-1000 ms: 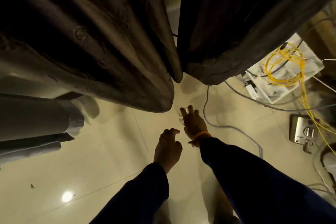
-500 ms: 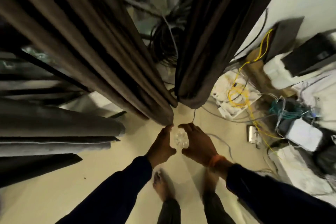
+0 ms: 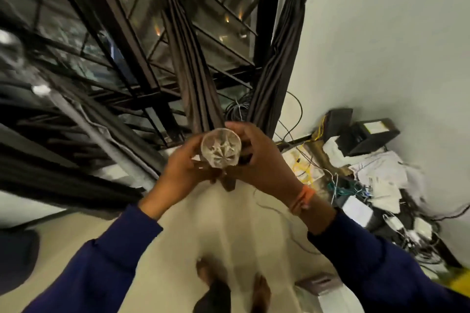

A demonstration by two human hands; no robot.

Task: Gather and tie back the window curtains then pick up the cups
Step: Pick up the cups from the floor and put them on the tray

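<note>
A clear glass cup (image 3: 220,148) with a star-cut base is held up in front of me, its mouth facing the camera. My left hand (image 3: 181,173) cups it from the left and my right hand (image 3: 264,160) wraps it from the right, an orange band on that wrist. Behind the cup hang two gathered dark brown curtains: one bundle (image 3: 193,84) in the middle and another (image 3: 279,58) against the right window edge. Whether there is more than one cup in my hands is not clear.
A dark-framed window (image 3: 114,46) fills the back left. At the right wall lies a heap of cables, papers and boxes (image 3: 356,173), with yellow wire (image 3: 302,168). My bare feet (image 3: 259,290) stand on the cream tiled floor (image 3: 229,223). A grey sofa edge (image 3: 63,155) is on the left.
I have stood up from the floor: both hands lifted the glass cup from near the curtain hems to chest height, and the view now tilts up at the window.
</note>
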